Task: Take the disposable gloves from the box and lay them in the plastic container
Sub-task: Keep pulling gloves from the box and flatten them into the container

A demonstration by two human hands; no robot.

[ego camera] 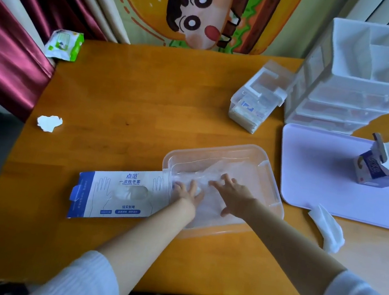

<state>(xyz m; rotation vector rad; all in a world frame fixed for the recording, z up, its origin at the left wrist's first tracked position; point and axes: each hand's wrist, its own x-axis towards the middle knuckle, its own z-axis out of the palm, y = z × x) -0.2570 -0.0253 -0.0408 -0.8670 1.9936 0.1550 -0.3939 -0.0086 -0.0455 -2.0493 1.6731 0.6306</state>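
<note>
While the container (218,147) sits toward the near edge of the table (146,91), right of its middle, both hands reach into it: the left hand (188,192) and right hand (232,193) lie with fingers spread and straight, pressing flat on the clear gloves (240,169) that cover its floor, gripping nothing. The box (118,195) lies flat just left of the container, its right end touching the container's left wall. A lilac tray (322,164) lies by the right edge.

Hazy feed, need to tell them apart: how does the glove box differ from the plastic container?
The glove box is opaque white-and-blue card, lying flat; the plastic container is clear and open-topped. The left hand and right hand reach into the container, not the box. Both rest on the table.
</note>
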